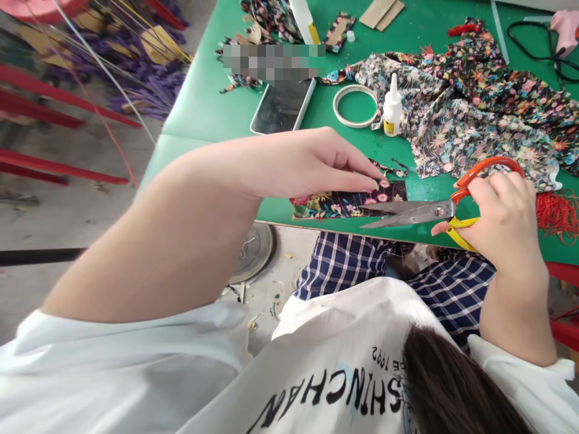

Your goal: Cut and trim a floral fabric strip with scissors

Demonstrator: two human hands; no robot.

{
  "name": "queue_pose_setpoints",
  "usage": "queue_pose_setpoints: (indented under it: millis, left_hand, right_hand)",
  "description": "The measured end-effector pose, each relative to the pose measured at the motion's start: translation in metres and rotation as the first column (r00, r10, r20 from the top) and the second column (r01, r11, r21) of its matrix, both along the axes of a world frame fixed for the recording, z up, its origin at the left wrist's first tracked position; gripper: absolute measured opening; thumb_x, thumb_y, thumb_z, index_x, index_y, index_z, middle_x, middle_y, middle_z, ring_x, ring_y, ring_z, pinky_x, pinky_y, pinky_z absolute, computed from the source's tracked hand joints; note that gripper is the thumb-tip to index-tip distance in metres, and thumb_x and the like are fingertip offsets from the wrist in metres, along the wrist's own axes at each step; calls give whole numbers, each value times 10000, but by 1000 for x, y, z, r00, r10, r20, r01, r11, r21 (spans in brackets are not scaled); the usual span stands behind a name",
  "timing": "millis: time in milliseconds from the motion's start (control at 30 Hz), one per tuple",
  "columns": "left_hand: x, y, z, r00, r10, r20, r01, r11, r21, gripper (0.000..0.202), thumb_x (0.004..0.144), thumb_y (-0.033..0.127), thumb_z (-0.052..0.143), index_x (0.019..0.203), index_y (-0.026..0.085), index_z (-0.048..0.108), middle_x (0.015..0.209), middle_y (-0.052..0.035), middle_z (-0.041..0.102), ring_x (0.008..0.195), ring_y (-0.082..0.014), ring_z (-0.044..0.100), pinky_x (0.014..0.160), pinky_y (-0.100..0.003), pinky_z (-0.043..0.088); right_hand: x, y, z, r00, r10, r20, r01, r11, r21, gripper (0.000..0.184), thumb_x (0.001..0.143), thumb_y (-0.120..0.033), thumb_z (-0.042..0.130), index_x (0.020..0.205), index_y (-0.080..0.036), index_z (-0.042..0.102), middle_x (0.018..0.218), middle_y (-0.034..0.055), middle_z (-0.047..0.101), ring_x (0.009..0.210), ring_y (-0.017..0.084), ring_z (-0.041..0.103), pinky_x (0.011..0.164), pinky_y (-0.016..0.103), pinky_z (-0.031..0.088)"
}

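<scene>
My right hand grips a pair of scissors with one orange and one yellow handle. The blades are slightly apart and point left, their tips over the right part of a strip of dark floral fabric. My left hand pinches that strip at its upper edge with thumb and fingers, close to the blades. The strip lies at the front edge of the green table, partly hidden under my hand. A thin floral scrap lies just beyond my fingertips.
A large floral cloth spreads across the right side. Near it stand a small glue bottle and a tape roll. A phone, another white bottle, cardboard pieces, a pink glue gun and red threads lie around.
</scene>
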State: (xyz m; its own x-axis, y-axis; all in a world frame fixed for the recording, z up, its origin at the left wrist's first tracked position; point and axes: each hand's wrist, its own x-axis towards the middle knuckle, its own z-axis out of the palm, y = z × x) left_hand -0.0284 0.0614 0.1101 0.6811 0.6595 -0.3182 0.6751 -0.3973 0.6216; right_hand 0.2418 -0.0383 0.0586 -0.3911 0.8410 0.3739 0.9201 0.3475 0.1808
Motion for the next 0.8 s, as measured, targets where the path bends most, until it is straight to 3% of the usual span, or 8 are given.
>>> queue_pose_setpoints:
  millis: [100,167,433,667,800]
  left_hand:
    - [4,0,1,999,-5,-45,-4,980,-200,528,837,533,479,1053,100,690,553,83,518,388,47,317,576,-205,466]
    - [6,0,2,1000,0,-23,-6,973,-230,510,839,507,487,1072,94,677,545,92,495,392,51,320,591,-212,471]
    - [7,1,1,997,-47,61,60,969,-238,454,850,471,479,1014,101,685,504,115,487,385,61,314,614,-226,489]
    - [6,0,3,997,-61,45,69,973,-220,437,876,446,478,1040,96,683,522,93,513,434,46,308,705,-299,510]
    - [5,0,3,994,-80,72,94,970,-223,464,859,471,465,1019,98,692,588,79,578,423,45,312,668,-240,496]
  right_hand:
    - [-1,1,-1,1000,15,-8,-15,1000,1,404,852,-574,473,856,-185,585,728,41,459,788,225,442,685,351,314]
    - [-2,1,-2,1000,23,-18,-23,1000,5,396,866,-555,459,857,-182,589,724,41,459,786,223,441,683,352,311]
    - [-5,1,-2,999,29,-15,-29,1000,0,304,906,-432,419,835,-190,587,695,42,489,766,224,466,680,345,312]
    - [-7,1,-2,999,15,-37,-15,1000,-19,274,898,-400,429,820,-197,596,695,46,513,763,230,483,684,351,310]
    - [-8,1,-1,999,16,-45,-18,998,-54,287,888,-439,451,821,-197,591,700,44,508,764,225,474,683,345,300]
